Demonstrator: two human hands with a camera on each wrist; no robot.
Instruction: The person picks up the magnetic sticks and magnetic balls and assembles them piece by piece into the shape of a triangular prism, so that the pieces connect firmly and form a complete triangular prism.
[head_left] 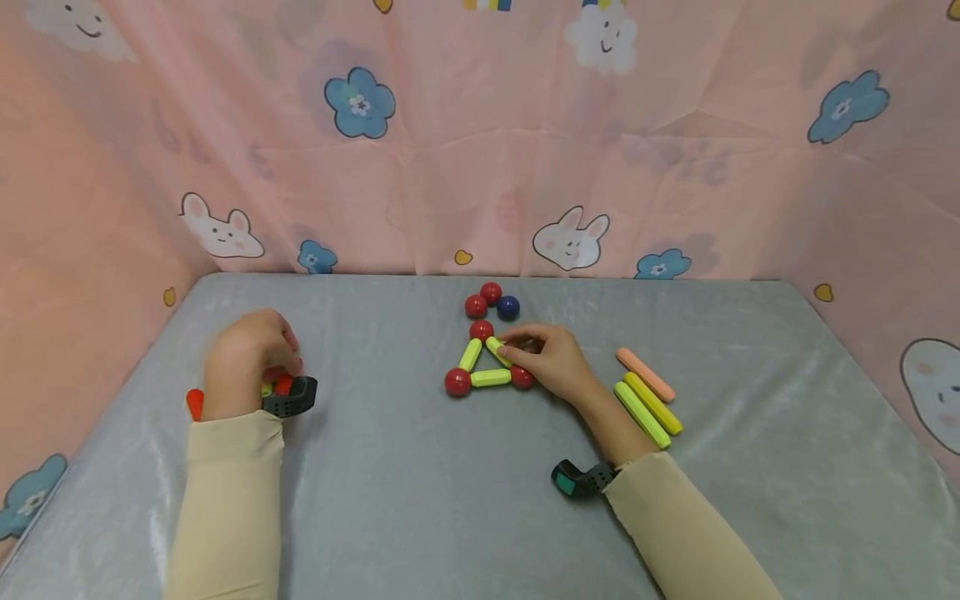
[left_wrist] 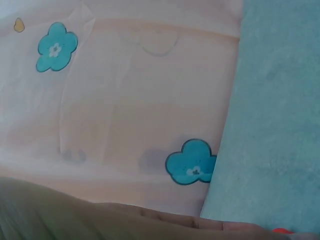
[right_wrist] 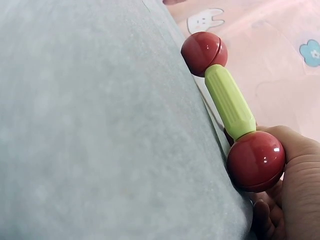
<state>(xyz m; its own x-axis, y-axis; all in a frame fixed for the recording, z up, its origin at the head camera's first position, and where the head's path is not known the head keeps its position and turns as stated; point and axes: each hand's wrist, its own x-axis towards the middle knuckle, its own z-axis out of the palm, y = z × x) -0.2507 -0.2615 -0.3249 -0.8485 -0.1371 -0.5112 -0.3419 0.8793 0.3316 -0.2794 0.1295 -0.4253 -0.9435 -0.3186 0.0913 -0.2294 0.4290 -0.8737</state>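
Note:
Three red balls and three short yellow-green rods form a triangle lying on the table. Its top ball (head_left: 482, 331), left ball (head_left: 457, 382) and bottom rod (head_left: 491, 378) show plainly. My right hand (head_left: 555, 360) pinches the right-side yellow-green rod (head_left: 496, 349) between thumb and fingers, and the right ball (head_left: 522, 377) sits just below the thumb. In the right wrist view a ball (right_wrist: 256, 161) overlaps the fingers. My left hand (head_left: 251, 354) bends down over red and yellow-green pieces (head_left: 282, 385) at the left; I cannot tell whether its partly hidden fingers grip one.
Behind the triangle are two more red balls (head_left: 476, 306) and a dark blue ball (head_left: 508, 307). Beside the right forearm lie longer sticks: orange-pink (head_left: 647, 374), yellow (head_left: 653, 402) and yellow-green (head_left: 642, 415). A red-orange stick end (head_left: 195, 404) shows left of the left wrist. A pink curtain (head_left: 465, 167) hangs behind.

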